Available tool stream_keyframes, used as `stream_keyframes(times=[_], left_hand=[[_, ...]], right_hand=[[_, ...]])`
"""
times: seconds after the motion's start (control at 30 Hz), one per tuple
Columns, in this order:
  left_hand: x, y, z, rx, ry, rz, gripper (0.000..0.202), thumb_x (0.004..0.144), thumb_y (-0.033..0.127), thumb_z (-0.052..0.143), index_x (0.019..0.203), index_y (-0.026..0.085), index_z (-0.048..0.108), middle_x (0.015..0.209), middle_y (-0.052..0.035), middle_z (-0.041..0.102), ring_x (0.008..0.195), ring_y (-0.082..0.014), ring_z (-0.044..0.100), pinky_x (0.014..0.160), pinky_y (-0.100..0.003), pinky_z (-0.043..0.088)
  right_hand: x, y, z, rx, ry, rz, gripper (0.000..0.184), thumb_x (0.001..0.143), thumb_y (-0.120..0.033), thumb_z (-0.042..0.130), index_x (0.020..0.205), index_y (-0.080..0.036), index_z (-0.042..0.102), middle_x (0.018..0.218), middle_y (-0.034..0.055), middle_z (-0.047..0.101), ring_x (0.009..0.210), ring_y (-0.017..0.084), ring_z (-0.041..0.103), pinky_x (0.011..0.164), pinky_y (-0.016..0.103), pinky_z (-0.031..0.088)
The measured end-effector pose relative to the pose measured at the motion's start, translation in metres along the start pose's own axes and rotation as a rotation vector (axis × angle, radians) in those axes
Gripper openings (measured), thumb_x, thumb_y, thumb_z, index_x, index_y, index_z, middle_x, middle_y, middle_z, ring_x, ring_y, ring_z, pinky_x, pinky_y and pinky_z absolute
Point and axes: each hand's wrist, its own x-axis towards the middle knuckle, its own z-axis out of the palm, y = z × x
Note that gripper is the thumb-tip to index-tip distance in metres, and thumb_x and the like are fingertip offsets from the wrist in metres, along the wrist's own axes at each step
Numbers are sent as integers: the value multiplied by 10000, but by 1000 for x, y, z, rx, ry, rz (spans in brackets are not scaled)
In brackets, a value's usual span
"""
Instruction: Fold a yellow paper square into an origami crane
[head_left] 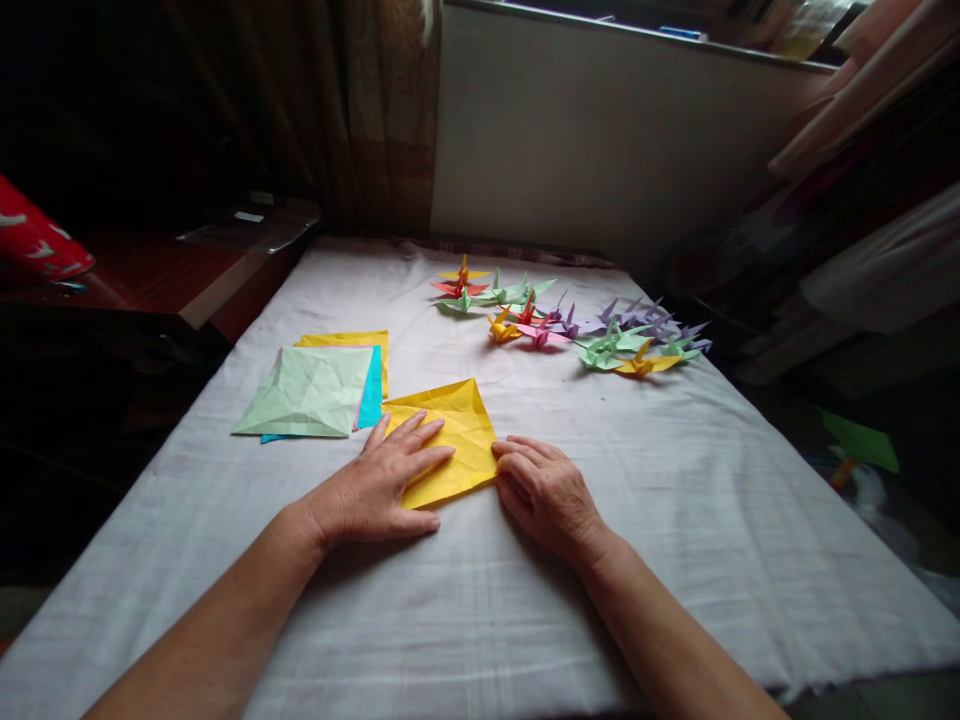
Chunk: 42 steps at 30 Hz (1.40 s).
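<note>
A creased yellow paper sheet (454,425) lies on the white tablecloth in front of me. Flat on its left part rests my left hand (390,470), fingers spread. My right hand (547,495) has its fingers curled together at the sheet's right corner, pinching that edge. To the left, close to my left fingertips, is a stack of paper squares with a creased pale green sheet (319,390) on top. Blue paper (371,390) and another yellow sheet (345,339) stick out from under it.
Several folded paper cranes (540,333) in orange, red, pink, green and purple stand at the far right of the table (675,560). A dark wooden desk (187,280) adjoins at the left. Hanging clothes (892,250) and a green paper (859,440) are beyond the right edge.
</note>
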Motion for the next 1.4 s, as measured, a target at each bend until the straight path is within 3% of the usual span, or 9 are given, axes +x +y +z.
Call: stream_keyframes(times=[0.17, 0.27, 0.37, 0.47, 0.7, 1.0, 1.27, 1.4], left_hand=[[0, 5, -10, -59, 29, 20, 339, 836, 317, 655, 1174, 295, 656, 1426, -68, 557, 1370, -327, 438, 1139, -674, 129], [1, 1, -14, -84, 65, 35, 170, 886, 319, 601, 1021, 268, 690, 1300, -46, 654, 1237, -269, 571, 1141, -586, 228], [2, -5, -14, -91, 153, 50, 168, 927, 337, 558, 932, 237, 693, 1171, -43, 712, 1111, -222, 637, 1063, -441, 379], [4, -10, -10, -76, 247, 17, 198, 934, 362, 555, 907, 216, 686, 1036, -44, 739, 998, -213, 661, 930, -366, 465], [11, -4, -4, 52, 374, -179, 294, 935, 412, 549, 743, 192, 589, 766, -25, 659, 734, -186, 591, 721, -309, 440], [19, 1, 2, 295, 391, -244, 260, 916, 382, 595, 739, 194, 567, 796, -48, 643, 791, -236, 580, 729, -336, 412], [21, 2, 4, 328, 368, -267, 219, 888, 374, 646, 782, 192, 589, 895, -64, 674, 855, -257, 603, 763, -359, 443], [21, 3, 6, 349, 462, -261, 241, 862, 348, 688, 1001, 166, 613, 1006, -87, 672, 915, -262, 606, 804, -365, 450]], right_hand=[[-2, 1, 1, 12, 2, 42, 110, 917, -234, 555, 875, -224, 656, 1155, 47, 719, 1114, 240, 636, 964, 396, 493], [-2, 2, 3, 34, 22, 64, 115, 917, -244, 561, 861, -224, 660, 1138, 50, 724, 1097, 239, 643, 959, 397, 486], [-1, 1, 3, 55, 48, 83, 119, 915, -236, 555, 857, -222, 658, 1103, 59, 733, 1083, 239, 646, 947, 396, 480], [1, -1, 4, 53, 56, 107, 124, 909, -214, 543, 848, -217, 651, 1093, 67, 733, 1081, 236, 642, 944, 392, 469], [3, -5, 6, 18, 60, 177, 113, 885, -203, 546, 803, -217, 622, 1134, 81, 711, 1098, 240, 617, 933, 390, 438], [4, -6, 6, -28, 70, 231, 83, 853, -212, 573, 773, -229, 589, 1157, 76, 704, 1107, 254, 604, 916, 392, 416], [3, -6, 7, -15, 64, 240, 45, 848, -217, 579, 806, -226, 591, 1157, 82, 698, 1111, 254, 597, 912, 387, 408], [3, -4, 9, 11, 57, 206, 101, 879, -194, 554, 931, -236, 630, 1213, 71, 676, 1159, 249, 574, 946, 400, 393]])
